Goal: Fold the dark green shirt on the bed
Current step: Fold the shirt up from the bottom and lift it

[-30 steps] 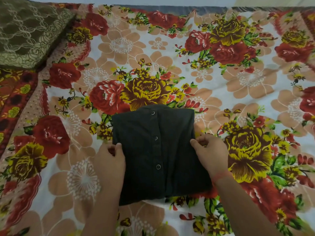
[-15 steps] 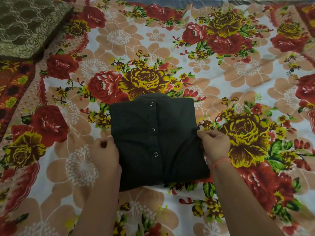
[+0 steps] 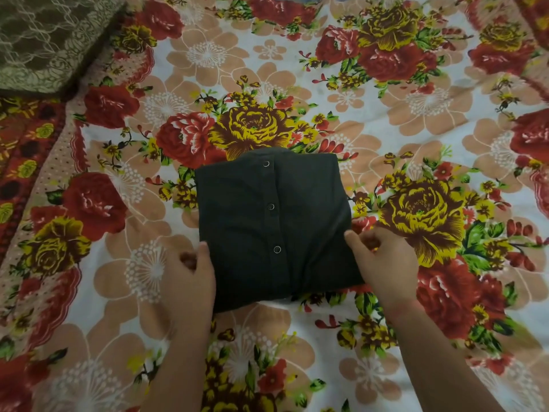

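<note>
The dark green shirt (image 3: 261, 227) lies folded into a compact rectangle in the middle of the floral bed sheet (image 3: 371, 120), its button placket with three snaps facing up. My left hand (image 3: 193, 275) is at the shirt's left edge near the near corner, thumb against the fabric and fingers curled at the edge. My right hand (image 3: 386, 263) is at the right edge, thumb and curled fingers pinching the fabric there. The fingertips of both hands are partly hidden.
A brown lace-patterned cushion (image 3: 44, 40) sits at the far left corner. A red patterned border of bedding (image 3: 17, 150) runs down the left side. Flat floral sheet surrounds the shirt on all sides.
Both hands have slid along the shirt's side edges toward its near end. The shirt keeps its folded shape and place on the bed.
</note>
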